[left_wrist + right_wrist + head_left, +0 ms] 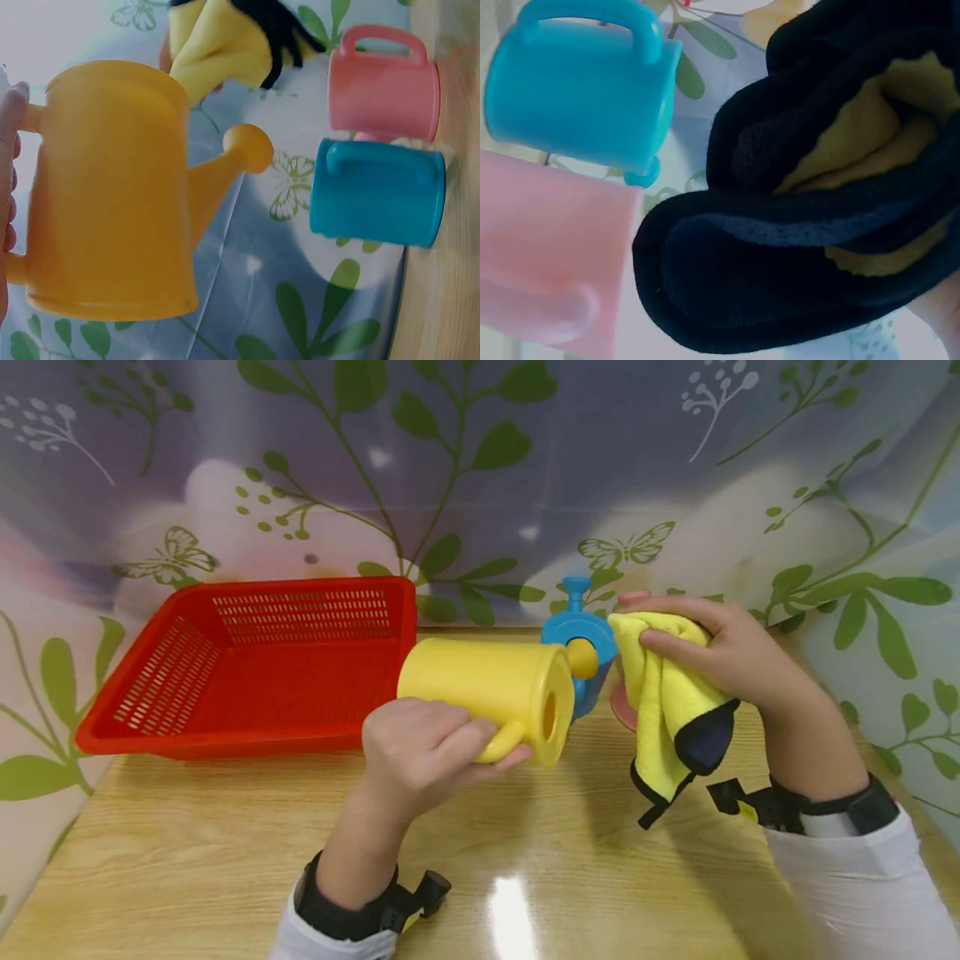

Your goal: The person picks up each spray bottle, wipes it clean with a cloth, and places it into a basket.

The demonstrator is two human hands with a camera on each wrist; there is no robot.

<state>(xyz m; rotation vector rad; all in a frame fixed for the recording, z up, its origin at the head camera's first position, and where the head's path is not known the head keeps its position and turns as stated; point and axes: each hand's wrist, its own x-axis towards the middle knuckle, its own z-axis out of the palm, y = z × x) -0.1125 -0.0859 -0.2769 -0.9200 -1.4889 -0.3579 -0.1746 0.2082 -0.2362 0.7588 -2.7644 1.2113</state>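
My left hand [420, 747] grips the handle of a yellow watering can [480, 672], which is lifted and tipped on its side over the table. In the left wrist view the can's spout ends in a round head. My right hand [742, 652] holds a bunched yellow cloth [660, 689] with dark edging, to the right of the can; its corners hang down. Behind the yellow can stands a blue watering can [576, 625], partly hidden in the head view. Beside it is a pink watering can [382, 97], mostly covered by the cloth in the head view.
A red plastic basket [255, 745] with slotted walls stands at the back left of the wooden table [225, 843]. A patterned curtain [465, 468] with leaves and butterflies hangs close behind the table and continues along its right side.
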